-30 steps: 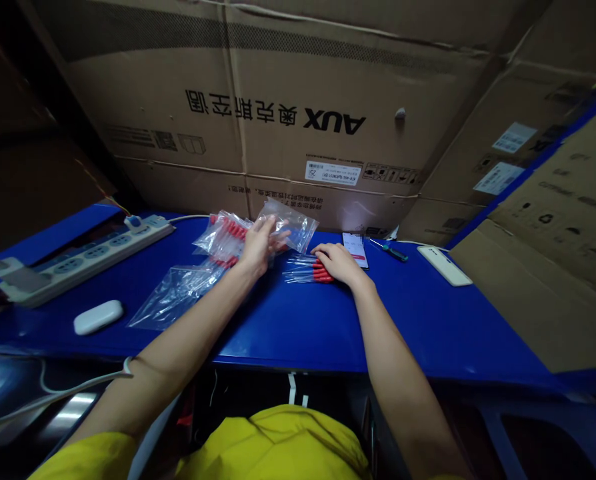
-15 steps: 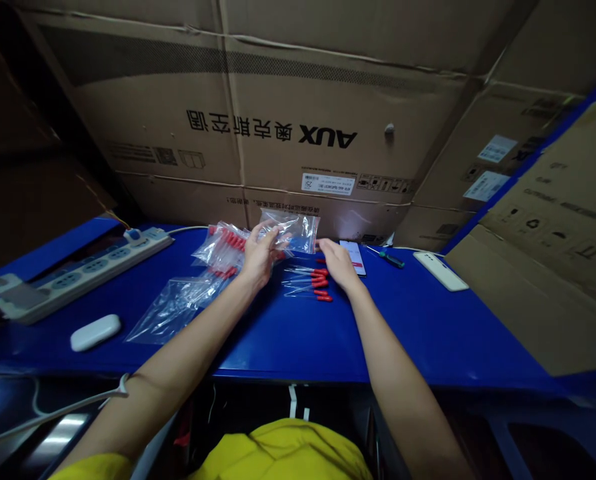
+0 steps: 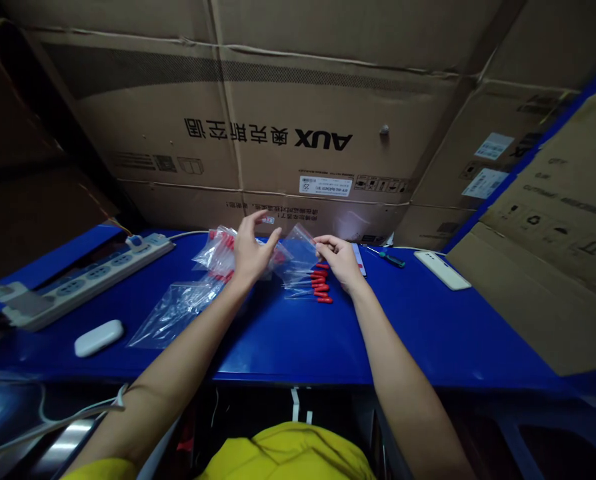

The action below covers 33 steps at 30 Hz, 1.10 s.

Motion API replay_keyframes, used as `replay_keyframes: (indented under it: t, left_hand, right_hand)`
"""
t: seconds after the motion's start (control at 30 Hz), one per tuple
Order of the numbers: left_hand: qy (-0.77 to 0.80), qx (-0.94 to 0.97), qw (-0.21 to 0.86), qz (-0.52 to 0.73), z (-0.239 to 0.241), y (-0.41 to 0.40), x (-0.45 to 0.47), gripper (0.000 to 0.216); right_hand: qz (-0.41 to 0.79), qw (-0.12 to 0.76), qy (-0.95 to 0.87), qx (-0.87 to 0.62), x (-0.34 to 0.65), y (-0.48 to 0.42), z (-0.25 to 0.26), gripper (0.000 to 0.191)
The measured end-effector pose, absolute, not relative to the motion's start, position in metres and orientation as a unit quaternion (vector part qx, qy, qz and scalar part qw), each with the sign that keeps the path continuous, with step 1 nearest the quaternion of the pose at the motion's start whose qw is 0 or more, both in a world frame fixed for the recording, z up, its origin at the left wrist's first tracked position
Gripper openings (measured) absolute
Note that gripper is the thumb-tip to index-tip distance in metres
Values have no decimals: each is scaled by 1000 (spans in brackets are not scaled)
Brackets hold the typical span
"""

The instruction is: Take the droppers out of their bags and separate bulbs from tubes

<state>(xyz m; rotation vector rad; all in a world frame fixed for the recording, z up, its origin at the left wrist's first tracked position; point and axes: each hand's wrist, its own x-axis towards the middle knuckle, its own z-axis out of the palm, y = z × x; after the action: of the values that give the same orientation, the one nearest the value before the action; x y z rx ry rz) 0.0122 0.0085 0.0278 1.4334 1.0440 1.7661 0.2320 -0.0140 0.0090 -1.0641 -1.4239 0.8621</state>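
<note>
A small clear plastic bag (image 3: pixel 297 252) is held up between both hands over the blue table (image 3: pixel 288 333). My right hand (image 3: pixel 339 260) pinches its right edge, fingers curled closed. My left hand (image 3: pixel 251 250) is at the bag's left side with fingers spread and thumb up; whether it grips the bag I cannot make out. Under the bag lie several thin red-handled tools (image 3: pixel 318 283) in a row. Left of my left hand sits a filled bag of the same red tools (image 3: pixel 218 250), and nearer me a flat pile of empty clear bags (image 3: pixel 175 310).
A white power strip (image 3: pixel 83 280) lies at the left, a white oval case (image 3: pixel 98 337) near the front edge. A phone (image 3: pixel 361 257), a green-handled screwdriver (image 3: pixel 391 257) and a white flat device (image 3: pixel 441 270) lie right of my hands. Large cardboard boxes (image 3: pixel 288 140) wall the back and right.
My right hand left the red tools on the table and rose to pinch the clear bag's edge. My left hand lifted the bag and opened its fingers.
</note>
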Motion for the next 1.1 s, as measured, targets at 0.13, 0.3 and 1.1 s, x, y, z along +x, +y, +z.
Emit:
replay_keyframes:
  t: [0.13,0.3,1.1]
  left_hand:
    - [403,623,376,555,35,9,12,2]
    - [410,604,429,532,38,9,15,15]
    - [348,750,327,457,28,-6,25,24]
  right_hand:
    - [355,527,-642,-429,229,-19,13,28]
    - [362,531,-648,-410,228,-19,12,40]
    - [352,513,-658,-424,226,-22,9,28]
